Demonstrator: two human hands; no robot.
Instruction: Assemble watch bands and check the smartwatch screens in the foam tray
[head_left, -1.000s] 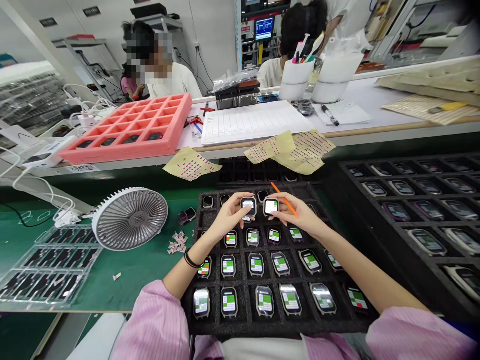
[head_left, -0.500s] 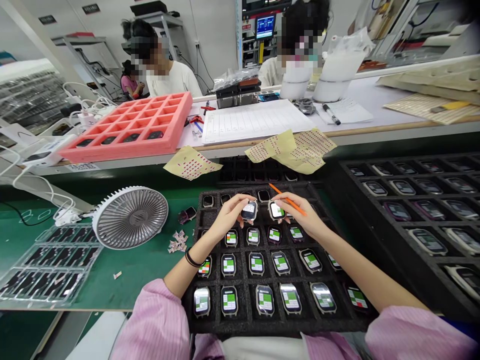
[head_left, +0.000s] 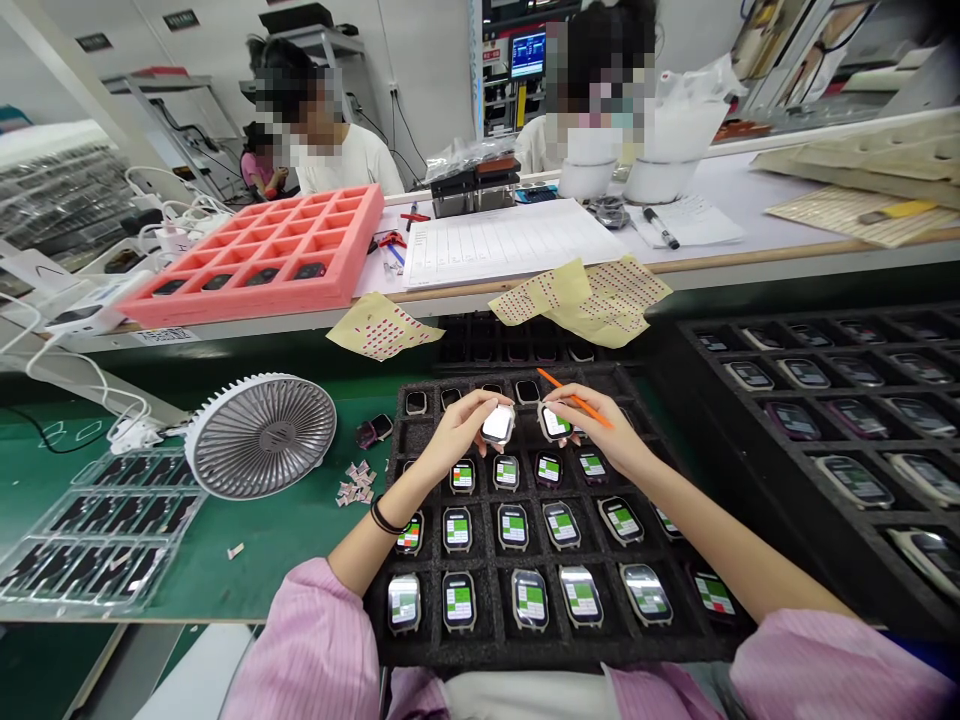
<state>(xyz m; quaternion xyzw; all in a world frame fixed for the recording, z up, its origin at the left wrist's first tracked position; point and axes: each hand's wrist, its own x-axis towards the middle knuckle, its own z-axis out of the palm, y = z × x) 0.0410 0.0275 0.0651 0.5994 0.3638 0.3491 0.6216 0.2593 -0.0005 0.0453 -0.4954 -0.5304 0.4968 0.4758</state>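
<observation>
A smartwatch body [head_left: 498,425] with a blank white screen is gripped in my left hand [head_left: 469,428]. My right hand [head_left: 596,425] grips a second watch body [head_left: 555,422], whose screen shows white and green blocks. An orange stick-like tool [head_left: 576,398], perhaps a pen or tweezers, is also tucked in the right hand's fingers. Both hands hover over a black foam tray [head_left: 486,600]. In its compartments lie several watch bodies, most with lit green-and-white screens; a few also show red or orange patches. Those in the farthest row are dark.
A round fan [head_left: 260,435] stands left, beside clear plastic trays [head_left: 97,520] of black parts. Small paper bits [head_left: 355,484] lie near the foam tray. More watches fill a tray [head_left: 817,400] at right. A pink foam tray [head_left: 255,250] and paper sheet [head_left: 510,245] are on the shelf. Co-workers sit beyond.
The left-hand watch's screen has gone from dark with text to plain white. Both hands keep nearly the same place and hold.
</observation>
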